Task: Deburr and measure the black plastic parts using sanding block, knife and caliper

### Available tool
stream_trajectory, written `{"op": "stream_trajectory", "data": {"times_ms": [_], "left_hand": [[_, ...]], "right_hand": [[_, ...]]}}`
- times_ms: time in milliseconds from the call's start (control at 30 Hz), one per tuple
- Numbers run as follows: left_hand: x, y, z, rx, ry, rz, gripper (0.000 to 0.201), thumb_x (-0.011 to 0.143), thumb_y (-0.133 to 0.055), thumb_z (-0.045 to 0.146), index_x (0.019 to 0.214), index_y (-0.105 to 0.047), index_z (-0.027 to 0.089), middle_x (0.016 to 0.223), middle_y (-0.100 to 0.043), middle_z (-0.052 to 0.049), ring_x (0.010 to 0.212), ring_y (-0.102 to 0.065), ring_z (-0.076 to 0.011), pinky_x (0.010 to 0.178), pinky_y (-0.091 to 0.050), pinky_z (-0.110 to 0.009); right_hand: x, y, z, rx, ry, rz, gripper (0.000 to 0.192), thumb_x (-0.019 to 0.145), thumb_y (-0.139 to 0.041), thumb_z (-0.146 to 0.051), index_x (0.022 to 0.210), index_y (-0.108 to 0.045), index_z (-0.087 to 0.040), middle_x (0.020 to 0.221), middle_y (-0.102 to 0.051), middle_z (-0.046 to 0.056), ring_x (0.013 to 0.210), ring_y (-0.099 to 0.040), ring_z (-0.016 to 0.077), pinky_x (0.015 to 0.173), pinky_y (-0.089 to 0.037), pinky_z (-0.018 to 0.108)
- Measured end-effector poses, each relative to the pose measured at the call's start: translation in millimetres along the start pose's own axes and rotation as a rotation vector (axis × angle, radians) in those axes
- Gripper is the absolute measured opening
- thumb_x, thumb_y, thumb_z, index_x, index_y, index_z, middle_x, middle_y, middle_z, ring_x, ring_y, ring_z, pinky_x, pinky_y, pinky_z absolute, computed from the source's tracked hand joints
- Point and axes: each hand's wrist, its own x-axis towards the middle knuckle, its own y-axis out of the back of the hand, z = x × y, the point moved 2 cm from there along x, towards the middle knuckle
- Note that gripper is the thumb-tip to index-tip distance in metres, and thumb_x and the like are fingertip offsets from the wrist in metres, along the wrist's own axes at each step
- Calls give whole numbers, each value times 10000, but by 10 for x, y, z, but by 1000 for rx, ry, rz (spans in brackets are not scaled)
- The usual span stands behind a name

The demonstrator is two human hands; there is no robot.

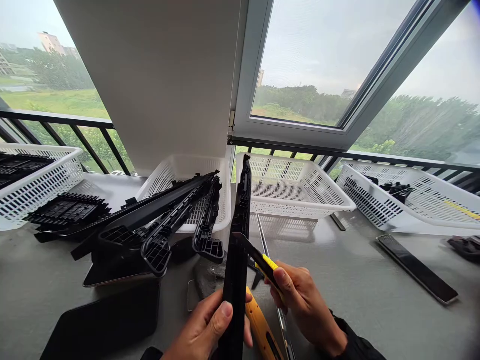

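Through my camera, my right hand point(300, 300) is closed around a yellow-and-black knife point(269, 262), blade at the long black strip point(236, 265); my left hand point(204, 325) pinches the strip's near end. Left of the strip, black parts point(159, 245) overlap a white basket point(226, 200).

Matt plastic is seen on the strip point(236, 280), smooth plastic on the baskets point(300, 202), soft gloss on the table point(337, 265).

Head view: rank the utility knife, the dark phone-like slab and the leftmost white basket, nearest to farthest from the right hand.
1. Utility knife: gripped in the right hand.
2. Dark phone-like slab: lying to the hand's right.
3. Leftmost white basket: at the view's left edge.
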Motion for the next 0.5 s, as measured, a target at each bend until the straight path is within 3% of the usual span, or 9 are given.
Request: {"op": "stream_trajectory", "data": {"times_ms": [167,300,400,500], "left_hand": [[-18,5,-18,38,-33,78,705,924,-622,753,1337,-700,187,874,-781,-68,977,-673,-289,998,-465,-382],[-12,1,-22,56,-45,77,719,934,-595,760,1337,-699,173,863,-790,-81,932,-692,-293,924,-498,-384],[-12,-4,2,63,-57,61,708,952,-579,747,1322,-708,156,830,-790,-86,871,-680,-275,884,-495,-378],[-25,-2,26,33,-47,56,716,939,-592,754,1315,-719,158,837,-807,-98,853,-682,-277,889,-487,-388]], "right_hand": [[-44,-154,-57,-25,64,11,629,1082,-322,-691,689,-496,-233,499,-465,-44,436,-422,122,500,-316,272],[-37,-178,-39,-100,51,73,613,1077,-349,-686,672,-476,-244,481,-401,-60,419,-363,118,472,-277,278],[-26,-155,-9,-74,12,110,585,1092,-352,-652,695,-496,-246,486,-409,-59,426,-374,123,478,-300,276],[-18,-123,-11,-65,61,123,598,1092,-369,-632,638,-442,-250,485,-432,-46,426,-398,122,474,-314,273]]}}
